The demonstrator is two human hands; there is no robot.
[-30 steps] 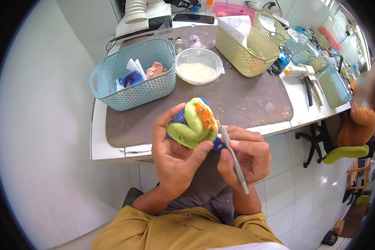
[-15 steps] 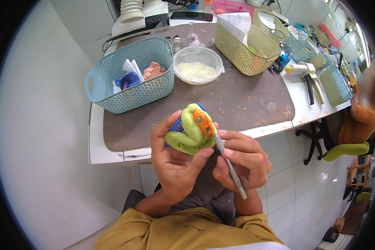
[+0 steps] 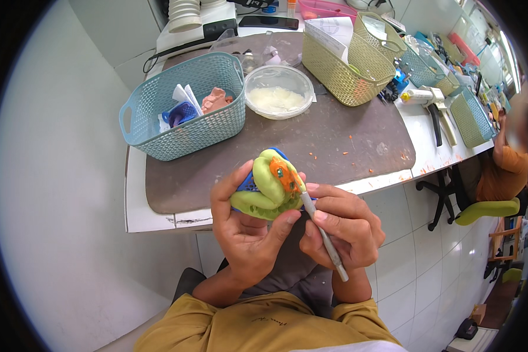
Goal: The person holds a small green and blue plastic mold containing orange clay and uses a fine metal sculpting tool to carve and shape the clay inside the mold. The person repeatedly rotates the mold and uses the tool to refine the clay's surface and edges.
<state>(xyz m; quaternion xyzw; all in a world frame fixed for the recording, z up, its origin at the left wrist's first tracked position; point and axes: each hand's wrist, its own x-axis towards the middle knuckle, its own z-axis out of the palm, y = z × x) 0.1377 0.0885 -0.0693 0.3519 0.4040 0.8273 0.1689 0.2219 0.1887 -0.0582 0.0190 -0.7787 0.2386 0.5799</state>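
Observation:
My left hand [image 3: 240, 240] is wrapped round a dental impression [image 3: 266, 186], holding it above my lap just off the table's front edge. Green putty fills its blue perforated tray, and an orange layer with dark greenish spots lies on the putty's upper right. Between the thumb and fingers of my right hand [image 3: 352, 226] is a slim grey-handled scalpel [image 3: 330, 249], slanting up to the left. Its tip end meets the right edge of the orange layer; the blade itself is too small to make out.
On the brown mat [image 3: 276, 141] stand a blue basket [image 3: 188, 138] holding a pink model and a blue tray, a round clear tub [image 3: 278, 97] of whitish material, and an olive basket [image 3: 346, 76]. Orange crumbs lie to the right. A dispensing gun [image 3: 437, 111] lies farther right; a co-worker [image 3: 504, 170] sits beyond.
The impression has tilted slightly in my left hand. My right hand and the scalpel have shifted very slightly along the orange edge.

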